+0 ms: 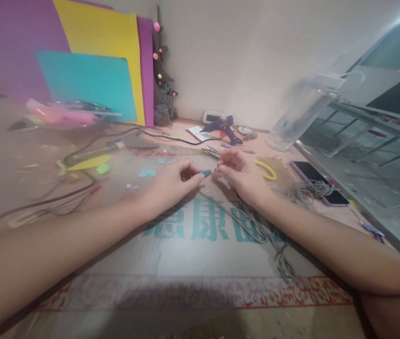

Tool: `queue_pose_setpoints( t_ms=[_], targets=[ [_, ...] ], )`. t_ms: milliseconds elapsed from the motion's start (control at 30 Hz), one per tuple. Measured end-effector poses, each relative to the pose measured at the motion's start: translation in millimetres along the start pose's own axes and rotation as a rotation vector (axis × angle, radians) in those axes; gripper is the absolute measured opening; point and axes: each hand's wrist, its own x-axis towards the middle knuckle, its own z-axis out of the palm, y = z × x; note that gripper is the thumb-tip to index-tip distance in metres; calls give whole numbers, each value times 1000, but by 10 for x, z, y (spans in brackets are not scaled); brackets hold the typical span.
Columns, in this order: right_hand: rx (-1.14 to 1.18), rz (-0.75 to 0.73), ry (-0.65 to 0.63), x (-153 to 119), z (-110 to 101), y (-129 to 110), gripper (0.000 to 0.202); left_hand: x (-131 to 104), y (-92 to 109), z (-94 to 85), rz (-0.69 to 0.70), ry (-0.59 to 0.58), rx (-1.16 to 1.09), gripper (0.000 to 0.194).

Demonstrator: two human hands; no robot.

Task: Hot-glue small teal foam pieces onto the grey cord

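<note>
Teal piece [205,173] pinched in left hand [184,180] | right hand [244,178] beside, hold unclear | fingertip work, likely; wants steady pinch

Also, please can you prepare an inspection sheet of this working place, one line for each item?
Surface: printed covering with teal characters and red border.
Job's things: small teal piece; grey cord in loose loops near the right hand.
Clutter: blue scraps, glue gun, phone partly under grey strands.
Grippers: bare hands; left hand pinches the teal piece; right hand close by, grip unclear.
Cables: dark cable runs left from the glue gun.
Surroundings: coloured sheets standing at back left; clear container at right, blurred.
</note>
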Motion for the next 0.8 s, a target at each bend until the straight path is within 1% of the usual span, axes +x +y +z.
queue_pose_setpoints(
  t_ms=[100, 233, 400, 800],
  targets=[
    [-25, 9, -15, -11, 8, 6, 24, 0, -13, 2, 7, 5, 4, 19],
    [-3, 18, -48, -29, 22, -3, 22, -6, -20, 5, 8, 6, 4, 18],
    [-17, 5, -24, -37, 26, -10, 19, -6, -13, 6, 10, 8, 6, 18],
    [-14, 25, -28, -25, 24, -28, 26, -6, -6, 7, 9, 3, 3, 17]
  ],
)
